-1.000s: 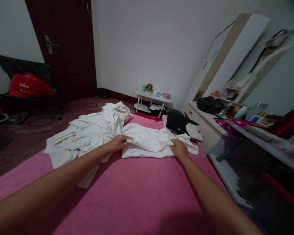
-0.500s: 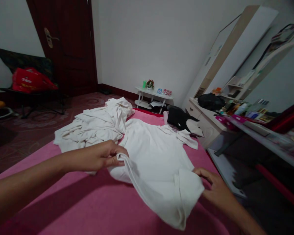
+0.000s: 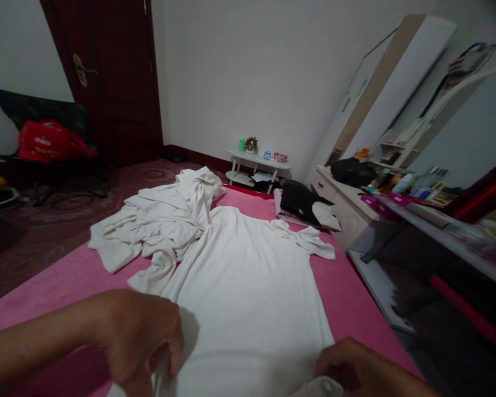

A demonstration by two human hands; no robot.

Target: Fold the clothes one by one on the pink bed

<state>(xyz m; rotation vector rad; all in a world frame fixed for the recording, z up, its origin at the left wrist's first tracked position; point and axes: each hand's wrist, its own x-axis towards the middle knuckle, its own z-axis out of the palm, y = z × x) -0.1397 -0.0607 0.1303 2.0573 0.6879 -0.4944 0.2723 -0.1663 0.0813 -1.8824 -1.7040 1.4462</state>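
Observation:
A white T-shirt [image 3: 248,292] lies spread flat on the pink bed cover [image 3: 347,281], its hem toward me. My left hand [image 3: 143,339] is closed on the hem's left corner at the bottom of the view. On the right, my right hand [image 3: 351,369] grips the hem's other corner, where the cloth bunches. One sleeve [image 3: 310,242] lies crumpled at the far right of the shirt.
A heap of white garments [image 3: 161,220] lies at the bed's far left. A black bag [image 3: 301,201] sits at the far edge. A cluttered dresser [image 3: 397,193] and shelf run along the right. A small white table [image 3: 258,165], dark door [image 3: 116,77] and red bag [image 3: 45,143] stand beyond.
Both hands have drawn the shirt's hem from the far side toward me. The shirt went from bunched to lifted to lying spread flat.

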